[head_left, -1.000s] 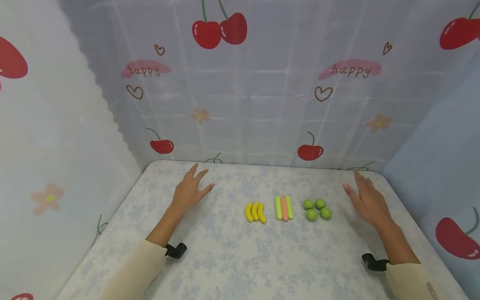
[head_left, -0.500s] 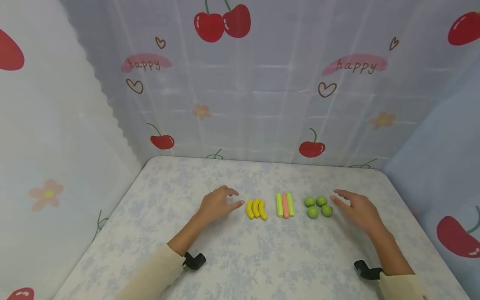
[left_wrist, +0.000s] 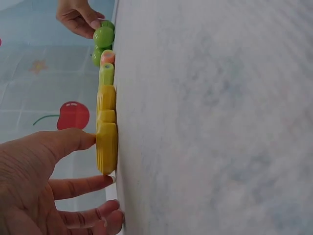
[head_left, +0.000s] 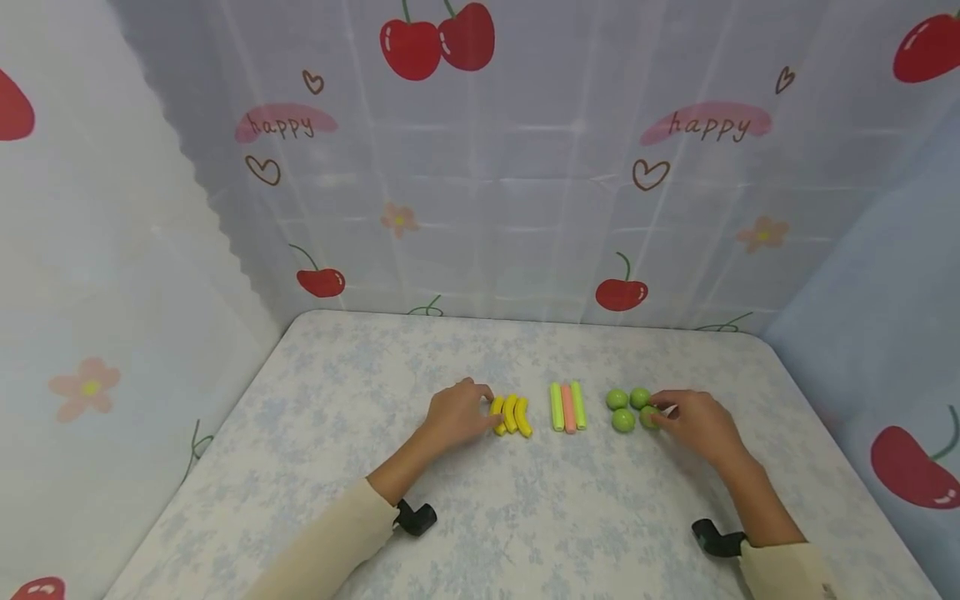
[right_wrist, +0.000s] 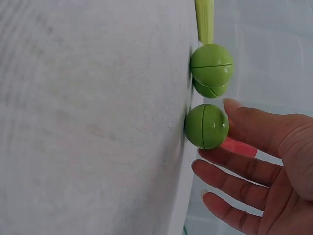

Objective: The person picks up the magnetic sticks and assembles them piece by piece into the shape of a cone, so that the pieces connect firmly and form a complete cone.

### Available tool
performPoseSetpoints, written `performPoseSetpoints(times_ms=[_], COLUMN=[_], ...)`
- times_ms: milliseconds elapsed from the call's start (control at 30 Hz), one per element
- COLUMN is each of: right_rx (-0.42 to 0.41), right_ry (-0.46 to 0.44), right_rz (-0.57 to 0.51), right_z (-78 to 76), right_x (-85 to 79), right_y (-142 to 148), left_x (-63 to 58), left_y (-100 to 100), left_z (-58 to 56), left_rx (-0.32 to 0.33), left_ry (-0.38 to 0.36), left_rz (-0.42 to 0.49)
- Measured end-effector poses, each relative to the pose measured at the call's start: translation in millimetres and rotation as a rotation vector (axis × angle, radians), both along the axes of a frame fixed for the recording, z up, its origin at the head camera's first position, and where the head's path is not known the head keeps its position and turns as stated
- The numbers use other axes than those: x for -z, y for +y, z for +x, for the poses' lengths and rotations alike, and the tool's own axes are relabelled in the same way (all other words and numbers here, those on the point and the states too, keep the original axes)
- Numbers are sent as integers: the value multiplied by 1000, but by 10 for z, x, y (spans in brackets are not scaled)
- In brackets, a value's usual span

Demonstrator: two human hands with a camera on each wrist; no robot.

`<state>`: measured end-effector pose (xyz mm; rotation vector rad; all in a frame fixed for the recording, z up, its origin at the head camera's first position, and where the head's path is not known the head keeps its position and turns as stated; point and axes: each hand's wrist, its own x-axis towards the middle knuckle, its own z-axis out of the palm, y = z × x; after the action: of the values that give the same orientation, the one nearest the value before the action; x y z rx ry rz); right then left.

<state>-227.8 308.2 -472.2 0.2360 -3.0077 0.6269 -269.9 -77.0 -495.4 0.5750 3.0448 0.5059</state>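
Note:
Three small yellow toy bananas lie side by side left of the table's middle. My left hand is at the leftmost banana, thumb tip right at its side and index fingertip beside its end. Several small green balls with seam lines form a cluster at the right. My right hand is at the nearest right ball, its thumb and index fingertips close around it, the other fingers loosely extended. Both hands have their fingers spread or relaxed around these things.
Between bananas and balls lie three short sticks, with a pink stick between a left green stick and a right green stick. All rest on a pale patterned tabletop. A cherry-printed curtain hangs behind it.
Both hands have moved inward from the table's sides. The left has come to the leftmost banana, the right to the green balls, with fingers drawn closer together. The toys lie as before.

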Motion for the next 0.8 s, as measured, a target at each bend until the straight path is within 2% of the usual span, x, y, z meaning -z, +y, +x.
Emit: performPoseSetpoints(times_ms=[300,467,600,800], right_rx=[2,-22,-16,-2], right_ry=[-49,-58,-40,0], right_rz=[-29,-65,-73,-68], right_z=[-27,-25,7,59], right_x=[35,40,24,-24], right_y=[-20,-9,-7,-6], left_x=[-37,-45,-43,-52], left_y=[49,-20,-104,-241], left_z=[-99,-142,-114,-10], left_rx=[-27,-64,-79,-87], left_ry=[-10,-47,-35,-41], left_rz=[-50,-16,26,122])
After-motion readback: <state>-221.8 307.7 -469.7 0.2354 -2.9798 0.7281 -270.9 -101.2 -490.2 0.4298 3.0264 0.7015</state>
